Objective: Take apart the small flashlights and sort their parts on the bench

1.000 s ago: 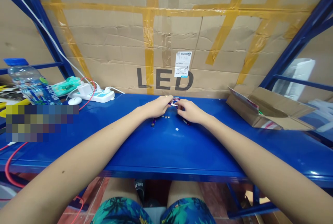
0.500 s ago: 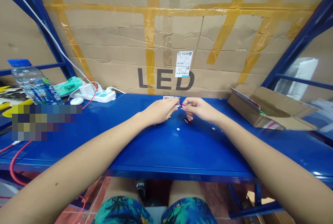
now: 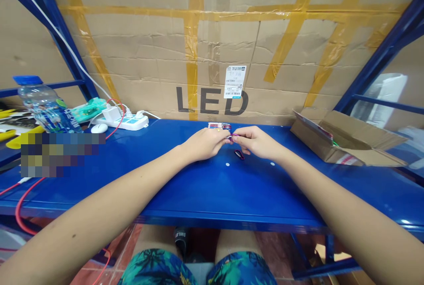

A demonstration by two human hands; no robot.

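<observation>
My left hand (image 3: 205,144) and my right hand (image 3: 256,141) meet at the middle of the blue steel shelf (image 3: 198,192). Their fingertips pinch a small part with a thin red wire (image 3: 231,136) between them. Just behind the fingers lies a flat bundle of red, white and blue wired pieces (image 3: 219,126). A dark red clip-like piece (image 3: 239,154) rests below my right hand, apart from it. Two small pale discs (image 3: 227,164) lie on the shelf nearby. The exact shape of the pinched part is hidden by my fingers.
A large taped carton marked LED (image 3: 212,102) stands behind the shelf. At left are a water bottle (image 3: 46,108), white power strip (image 3: 122,121) and mouse (image 3: 99,128). An open cardboard box (image 3: 344,141) sits at right. Blue rack uprights flank the shelf.
My hands have drawn closer together, and both now pinch the small wired part. The view has shifted slightly, and the small pieces seen earlier near my left hand are no longer visible.
</observation>
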